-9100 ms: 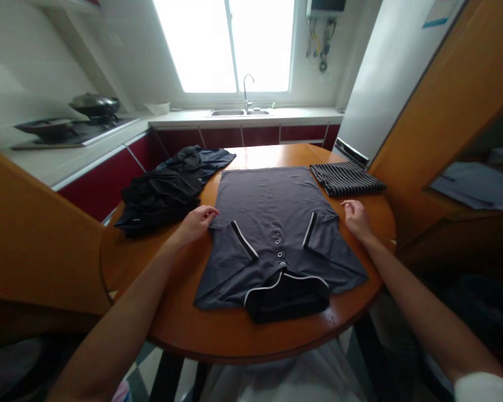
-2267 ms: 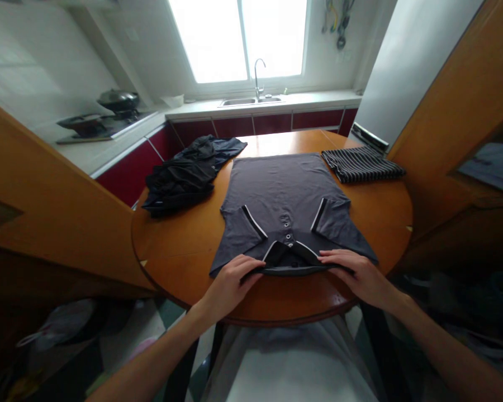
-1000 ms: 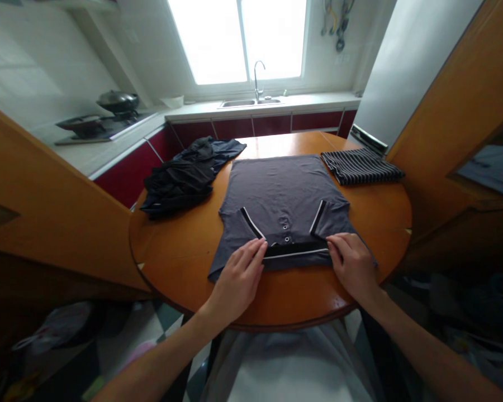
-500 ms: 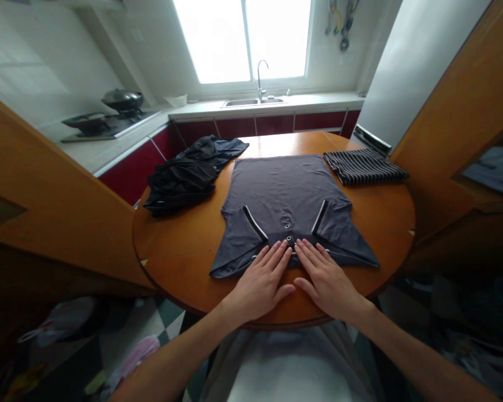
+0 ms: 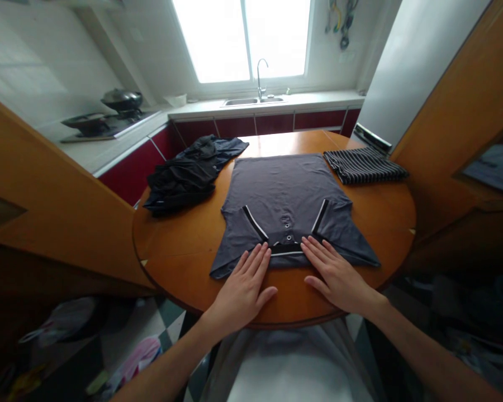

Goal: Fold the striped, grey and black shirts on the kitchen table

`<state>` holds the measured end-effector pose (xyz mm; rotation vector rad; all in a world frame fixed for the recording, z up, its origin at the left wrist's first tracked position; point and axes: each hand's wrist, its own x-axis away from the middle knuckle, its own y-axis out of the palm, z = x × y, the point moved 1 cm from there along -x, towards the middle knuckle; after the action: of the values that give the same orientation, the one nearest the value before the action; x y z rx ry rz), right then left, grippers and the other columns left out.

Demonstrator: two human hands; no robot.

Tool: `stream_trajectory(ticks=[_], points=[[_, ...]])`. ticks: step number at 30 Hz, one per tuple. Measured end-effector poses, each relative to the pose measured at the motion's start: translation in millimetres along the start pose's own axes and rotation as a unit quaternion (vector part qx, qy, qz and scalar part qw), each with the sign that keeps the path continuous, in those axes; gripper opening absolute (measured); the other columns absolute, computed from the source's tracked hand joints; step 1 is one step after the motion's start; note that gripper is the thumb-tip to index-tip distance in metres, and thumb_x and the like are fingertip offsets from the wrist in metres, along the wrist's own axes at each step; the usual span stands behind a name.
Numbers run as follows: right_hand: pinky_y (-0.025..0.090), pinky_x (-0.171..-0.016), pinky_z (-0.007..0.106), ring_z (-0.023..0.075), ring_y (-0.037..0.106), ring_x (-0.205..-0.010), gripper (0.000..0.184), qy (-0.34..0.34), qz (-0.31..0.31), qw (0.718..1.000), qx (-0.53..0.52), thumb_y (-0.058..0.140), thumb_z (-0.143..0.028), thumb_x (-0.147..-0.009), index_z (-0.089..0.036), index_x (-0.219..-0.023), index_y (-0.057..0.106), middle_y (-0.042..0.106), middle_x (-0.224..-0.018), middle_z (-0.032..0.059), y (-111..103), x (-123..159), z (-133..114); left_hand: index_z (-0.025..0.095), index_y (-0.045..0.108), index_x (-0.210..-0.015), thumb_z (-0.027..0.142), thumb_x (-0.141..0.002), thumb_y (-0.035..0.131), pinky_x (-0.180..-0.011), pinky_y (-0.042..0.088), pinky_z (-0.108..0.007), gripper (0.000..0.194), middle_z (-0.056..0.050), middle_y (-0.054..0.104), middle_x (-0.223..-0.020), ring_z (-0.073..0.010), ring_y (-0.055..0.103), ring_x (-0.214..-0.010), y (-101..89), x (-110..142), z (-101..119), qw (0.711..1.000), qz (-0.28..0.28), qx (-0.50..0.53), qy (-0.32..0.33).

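A dark grey polo shirt lies spread on the round wooden table, its collar end toward me. Both sleeves are folded inward, and their black-and-white cuffs slant toward the collar. The black collar with a white stripe shows between my hands. My left hand lies flat, fingertips on the shirt at the collar's left end. At its right end, my right hand rests its outstretched fingers on the cloth. Neither hand grips anything.
Dark crumpled clothes lie at the table's left. A folded black-and-white striped garment is at the right, near the table's edge. Beyond the table are a sink and a stove with pans.
My hands have slid apart along the collar, left hand to the left and right hand to the right. More of the collar shows between them. The shirt has stayed in place.
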<state>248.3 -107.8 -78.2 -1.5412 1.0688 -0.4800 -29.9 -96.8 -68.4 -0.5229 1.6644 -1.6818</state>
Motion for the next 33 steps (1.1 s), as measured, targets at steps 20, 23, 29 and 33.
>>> stream_trajectory(ticks=[20, 23, 29, 33], points=[[0.015, -0.126, 0.055, 0.0252, 0.018, -0.155, 0.076, 0.036, -0.008, 0.996, 0.080, 0.047, -0.041, -0.102, -0.024, -0.163, 0.005, 0.021, -0.167, 0.0086, -11, 38, 32, 0.019, 0.002, -0.164, 0.053, -0.103, 0.042, -0.125, 0.019, -0.049, 0.081, -0.014, 0.023, -0.166, -0.0279, 0.026, -0.153, -5.5, 47, -24, 0.997, -0.002, -0.069, -0.030], [0.011, -0.125, 0.057, 0.0265, 0.019, -0.154, 0.077, 0.051, 0.009, 0.994, 0.096, 0.047, -0.042, -0.101, -0.023, -0.163, 0.005, 0.023, -0.167, 0.0095, -11, 44, 35, 0.018, 0.003, -0.164, 0.053, -0.102, 0.044, -0.125, 0.019, -0.050, 0.082, -0.015, 0.024, -0.166, -0.0283, 0.027, -0.153, -4.4, 51, -26, 0.997, 0.001, -0.074, -0.035], [0.008, -0.124, 0.062, 0.0299, 0.022, -0.154, 0.079, 0.098, 0.029, 0.987, 0.126, 0.045, -0.046, -0.100, -0.023, -0.164, 0.004, 0.023, -0.167, 0.0108, -9, 58, 43, 0.018, 0.002, -0.164, 0.052, -0.102, 0.045, -0.124, 0.020, -0.051, 0.083, -0.015, 0.024, -0.166, -0.0287, 0.027, -0.153, -4.2, 55, -27, 0.995, 0.000, -0.084, -0.045], [0.007, -0.123, 0.063, 0.0306, 0.020, -0.154, 0.081, 0.124, 0.045, 0.979, 0.152, 0.043, -0.045, -0.101, -0.020, -0.163, -0.002, 0.021, -0.167, 0.0123, -10, 69, 50, 0.018, 0.002, -0.164, 0.051, -0.102, 0.044, -0.124, 0.021, -0.052, 0.082, -0.016, 0.024, -0.166, -0.0294, 0.026, -0.153, -3.0, 58, -29, 0.996, 0.006, -0.077, -0.041]])
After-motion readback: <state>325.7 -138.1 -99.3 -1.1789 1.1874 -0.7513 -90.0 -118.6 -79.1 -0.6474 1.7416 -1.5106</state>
